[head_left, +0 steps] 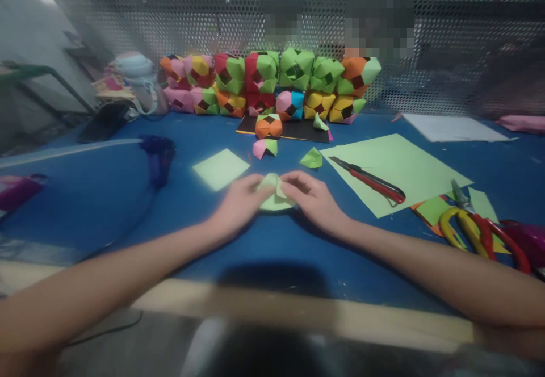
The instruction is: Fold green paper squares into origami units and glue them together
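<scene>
Both hands meet over a small piece of light green paper, partly folded, low over the blue table. My left hand pinches its left side, thumb on top. From the other side my right hand grips it, thumb and fingers closed on a raised flap. The fingers cover parts of the folds. Left of the hands lies a flat light green paper square. Just beyond the right hand sits a small folded green paper piece. A pink and green folded piece rests ahead of the fingers.
Colourful folded paper balls are stacked along the back, by a perforated metal screen. At right lie a green sheet with a red box cutter on it, and scissors. A blue glue gun and a bottle stand left.
</scene>
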### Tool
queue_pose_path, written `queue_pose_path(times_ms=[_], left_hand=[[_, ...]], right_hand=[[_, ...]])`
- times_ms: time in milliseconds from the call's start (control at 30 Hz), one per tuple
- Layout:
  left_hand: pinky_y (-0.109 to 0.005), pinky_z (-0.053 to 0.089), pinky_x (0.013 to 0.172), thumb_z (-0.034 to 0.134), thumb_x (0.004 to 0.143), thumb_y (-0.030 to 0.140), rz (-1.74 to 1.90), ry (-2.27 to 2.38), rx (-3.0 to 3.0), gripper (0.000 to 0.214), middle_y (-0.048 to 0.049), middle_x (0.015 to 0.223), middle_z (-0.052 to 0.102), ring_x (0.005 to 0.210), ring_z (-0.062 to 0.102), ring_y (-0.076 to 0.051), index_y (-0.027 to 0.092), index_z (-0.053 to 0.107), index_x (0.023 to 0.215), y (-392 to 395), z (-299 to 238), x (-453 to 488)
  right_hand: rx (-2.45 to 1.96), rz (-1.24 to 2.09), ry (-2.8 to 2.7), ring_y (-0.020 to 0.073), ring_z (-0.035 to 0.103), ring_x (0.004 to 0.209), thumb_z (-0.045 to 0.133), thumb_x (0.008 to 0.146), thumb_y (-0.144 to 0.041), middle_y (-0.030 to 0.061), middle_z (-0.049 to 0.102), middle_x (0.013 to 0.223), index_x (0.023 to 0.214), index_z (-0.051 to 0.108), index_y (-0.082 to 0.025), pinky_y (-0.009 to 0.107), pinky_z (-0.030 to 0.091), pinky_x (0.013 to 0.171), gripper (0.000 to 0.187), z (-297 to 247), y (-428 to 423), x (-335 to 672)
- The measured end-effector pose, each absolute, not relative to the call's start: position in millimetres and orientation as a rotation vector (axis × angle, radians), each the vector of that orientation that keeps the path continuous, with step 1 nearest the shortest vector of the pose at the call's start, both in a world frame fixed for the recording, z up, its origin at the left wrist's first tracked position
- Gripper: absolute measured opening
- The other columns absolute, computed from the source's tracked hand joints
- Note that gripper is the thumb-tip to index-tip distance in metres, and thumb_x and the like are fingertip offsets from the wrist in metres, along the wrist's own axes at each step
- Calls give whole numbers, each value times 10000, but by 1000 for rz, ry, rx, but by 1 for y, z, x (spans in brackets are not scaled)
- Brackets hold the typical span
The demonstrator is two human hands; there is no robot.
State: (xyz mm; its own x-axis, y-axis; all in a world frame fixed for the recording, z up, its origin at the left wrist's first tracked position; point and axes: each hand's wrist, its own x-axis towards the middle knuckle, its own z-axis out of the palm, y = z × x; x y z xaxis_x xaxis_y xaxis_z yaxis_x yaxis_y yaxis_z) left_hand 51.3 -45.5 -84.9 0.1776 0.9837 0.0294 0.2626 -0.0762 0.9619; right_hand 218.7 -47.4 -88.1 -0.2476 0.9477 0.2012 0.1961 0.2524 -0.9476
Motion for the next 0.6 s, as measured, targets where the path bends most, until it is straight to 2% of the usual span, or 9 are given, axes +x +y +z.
queue_pose_path(times_ms=[167, 333, 600], left_hand=[[-247, 378, 611, 575, 753, 363, 1009, 1269, 1537, 211, -5, 719, 572, 667, 477, -129, 154, 596, 730, -45, -87, 51], [-249, 382, 618, 541, 780, 317, 1006, 1259, 1585, 177, 5, 714, 566, 655, 469, -120, 154, 595, 740, -47, -86, 52], [-273, 380, 664, 551, 787, 366, 991, 1299, 1635, 214, 8, 720, 573, 675, 482, -129, 164, 585, 727, -50, -80, 54]], right_hand=[[-1015, 1041, -1694, 120, 557, 715, 573, 810, -317, 9, 614, 796, 871, 601, -183, 246, 469, 649, 149, -88, -50, 218], [-1043, 1023, -1708, 117, 549, 703, 573, 805, -306, 9, 600, 786, 870, 589, -171, 242, 460, 638, 150, -89, -50, 217], [-1089, 903, -1760, 113, 515, 657, 517, 842, -283, -2, 588, 724, 771, 577, -174, 233, 429, 613, 143, -90, -49, 217]])
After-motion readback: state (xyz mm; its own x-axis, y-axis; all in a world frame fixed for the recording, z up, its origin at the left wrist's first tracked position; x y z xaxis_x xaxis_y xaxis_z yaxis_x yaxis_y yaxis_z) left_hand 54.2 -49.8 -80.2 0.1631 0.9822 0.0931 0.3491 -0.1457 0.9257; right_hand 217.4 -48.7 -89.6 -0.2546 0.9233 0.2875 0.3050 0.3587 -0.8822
